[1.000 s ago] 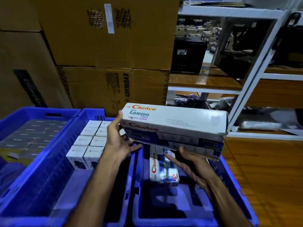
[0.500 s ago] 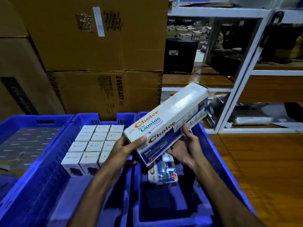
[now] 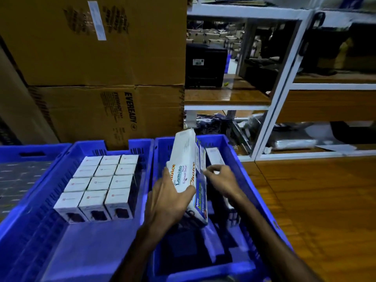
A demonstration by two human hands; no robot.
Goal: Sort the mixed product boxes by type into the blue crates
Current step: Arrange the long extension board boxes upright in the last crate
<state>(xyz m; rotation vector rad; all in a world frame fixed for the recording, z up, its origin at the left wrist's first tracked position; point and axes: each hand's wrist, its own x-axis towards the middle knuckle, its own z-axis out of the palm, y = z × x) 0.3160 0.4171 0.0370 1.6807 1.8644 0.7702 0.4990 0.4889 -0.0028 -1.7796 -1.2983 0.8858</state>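
- the left hand (image 3: 168,202) grips the near end of the long extension socket box (image 3: 188,176); its thumb lies across the printed top face and the fingers curl under the box's left edge, out of sight.
- the box stands on its long edge, tilted, low inside the right blue crate (image 3: 242,159), its far end rising past the fingertips toward the crate's back wall.
- the right hand (image 3: 221,180) sits just right of the box with its fingers bent; the fingertips seem to pinch the upper right edge, though blur makes that contact uncertain.
- judged as handling: thin printed card, stiff along its length but easy to dent at corners; glossy, so a little slippery; likely moderate in weight with the mass spread along it.
- best hold is one hand near each end on the long edges, thumbs on the broad face, so it cannot swing or sag.
- just beyond the right fingertips another pale long box (image 3: 213,156) lies in the same crate, the matching type.
- left of the left hand, the middle blue crate (image 3: 114,145) holds the small white boxes (image 3: 97,184) in tidy rows.
- farthest, behind both crates, brown cartons (image 3: 97,110) are stacked.
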